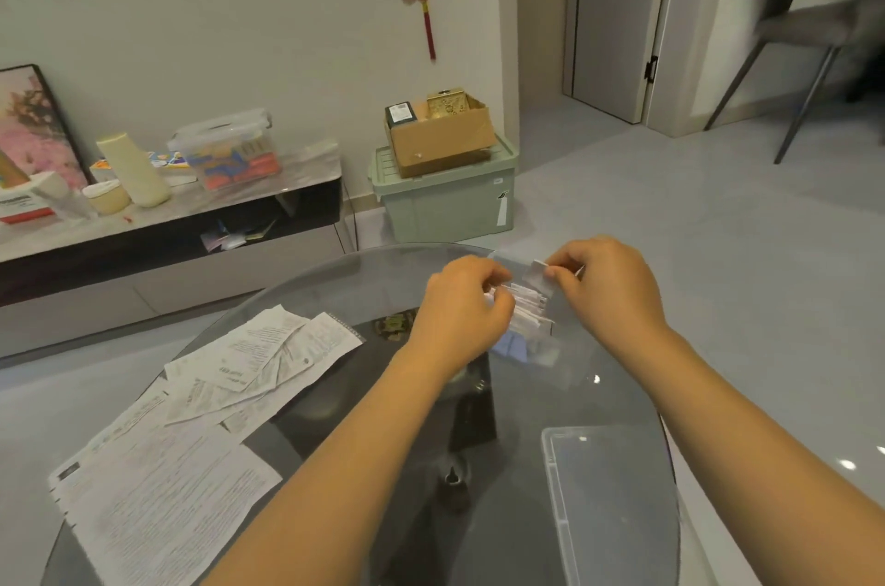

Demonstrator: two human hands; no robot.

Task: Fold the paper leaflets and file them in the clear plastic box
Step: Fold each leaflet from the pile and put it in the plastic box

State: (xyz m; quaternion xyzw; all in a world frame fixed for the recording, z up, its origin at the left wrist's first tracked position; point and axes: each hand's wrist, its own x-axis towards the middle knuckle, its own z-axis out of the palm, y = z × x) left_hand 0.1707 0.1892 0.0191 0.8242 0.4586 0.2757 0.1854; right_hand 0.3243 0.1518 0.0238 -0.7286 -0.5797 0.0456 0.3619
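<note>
A: What carries it all?

B: A round glass desk point(335, 298) fills the near half of your view; its dark pedestal shows through the top.

A: And the biggest thing on it?

B: The unfolded paper leaflets point(191, 442), spread over the left side from the near edge toward the middle, overlapping one another; on the near right lies a clear plastic lid point(608, 504), flat on the glass.

A: Where is the clear plastic box?

B: The clear plastic box point(541, 358) stands at the far middle of the desk, between your two hands and partly hidden by them; its walls are hard to trace against the glass; folded leaflets point(527, 312) stand upright in it in a row.

A: My hands?

B: Your left hand point(462, 312) is at the left end of that row, fingers curled onto the folded sheets and gripping them; your right hand point(603, 283) is just right of the box at its far end, thumb and fingers pinched on a small folded white leaflet point(540, 276) held above the row; both forearms reach in from the near edge.

A: Beyond the desk?

B: A green storage bin point(445, 197) on the floor by the far wall, with a cardboard box point(440, 140) on top of it; a low cabinet point(167, 221) runs along the left.
</note>
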